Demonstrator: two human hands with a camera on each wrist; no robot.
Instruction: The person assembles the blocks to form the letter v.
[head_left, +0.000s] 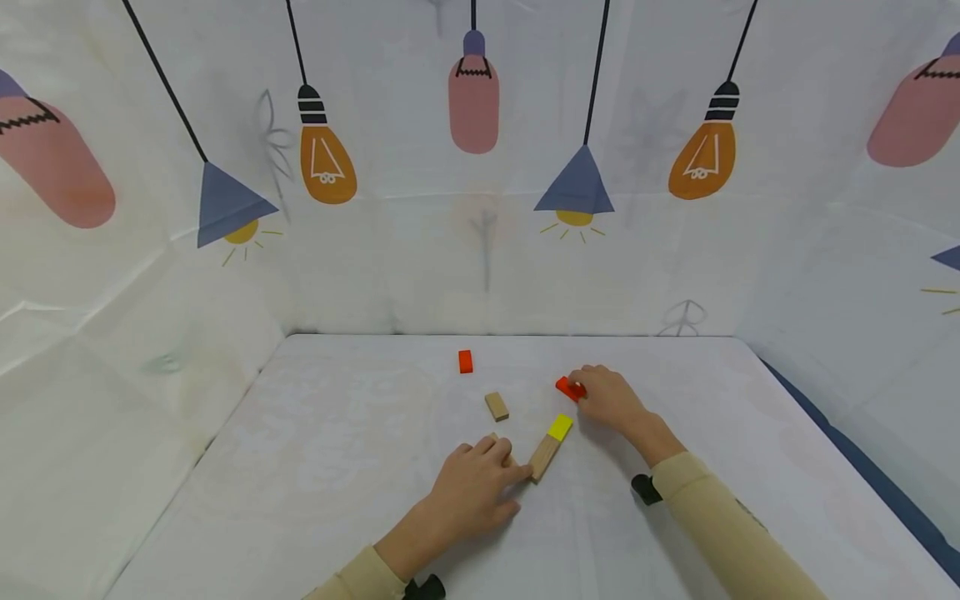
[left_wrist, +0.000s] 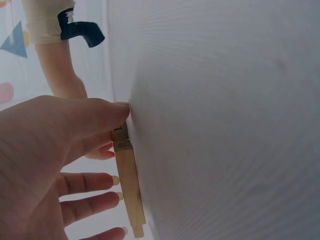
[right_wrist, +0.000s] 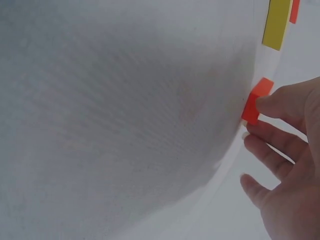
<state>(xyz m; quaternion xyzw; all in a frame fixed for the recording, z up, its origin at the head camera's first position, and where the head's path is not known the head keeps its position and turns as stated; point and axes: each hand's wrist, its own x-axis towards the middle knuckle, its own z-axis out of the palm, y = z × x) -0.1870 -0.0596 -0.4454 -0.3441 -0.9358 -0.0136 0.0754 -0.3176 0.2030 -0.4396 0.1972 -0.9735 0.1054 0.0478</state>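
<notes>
A: Leftmost?
B: Loose red block (head_left: 466, 361), well beyond the left grip (head_left: 476, 487). Small wooden block (head_left: 497, 406) just past its fingers. Left grip unclasped: fingertips touch a low wooden piece (left_wrist: 131, 185), one at the near end of the wooden strip (head_left: 545, 458).
A: Rightward?
B: Yellow block (head_left: 560, 427) at the strip's far end, between the grips. Right grip (head_left: 607, 404) pinches a second red block (right_wrist: 256, 102), thumb against fingers. Lifted off the desk (head_left: 337, 458)? Can't tell.
A: Handling?
B: My read: left grip light and steady, lest the wood skew. Right grip has only a fingertip pinch; move slowly, square the block first, avoid nudging the yellow.
</notes>
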